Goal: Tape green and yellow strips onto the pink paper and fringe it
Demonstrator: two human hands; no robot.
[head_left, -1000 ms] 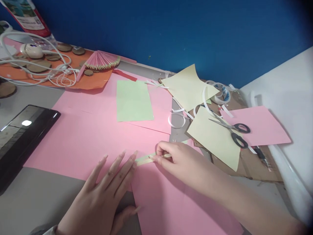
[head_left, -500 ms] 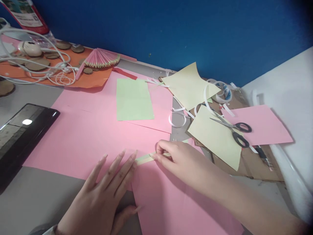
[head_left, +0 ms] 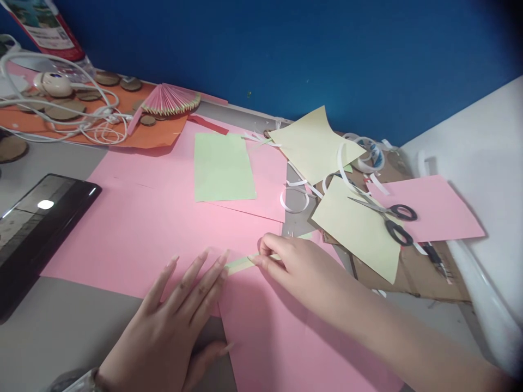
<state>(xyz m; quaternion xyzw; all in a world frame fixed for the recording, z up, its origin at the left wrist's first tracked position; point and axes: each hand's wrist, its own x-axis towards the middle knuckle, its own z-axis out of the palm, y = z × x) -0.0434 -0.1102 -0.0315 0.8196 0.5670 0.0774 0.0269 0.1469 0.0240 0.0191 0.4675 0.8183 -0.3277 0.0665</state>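
A narrow pale green and cream paper strip runs between my two hands over pink paper. Palm down, my left hand lies with its fingers spread, and its fingertips touch the strip's left end. The thumb and bent forefinger of my right hand pinch the strip farther right, where they hide part of it. Another pink sheet lies under my right forearm. Beyond my hands, a light green rectangle of paper rests on the pink paper.
Scissors lie open across cream paper and a pink sheet at the right. A tape roll, white paper curls and cardboard surround them. At left are a black phone-like device, white cable and a pink folded fan.
Both hands keep nearly the same places, with the strip still pinched on the right. The view has shifted slightly.
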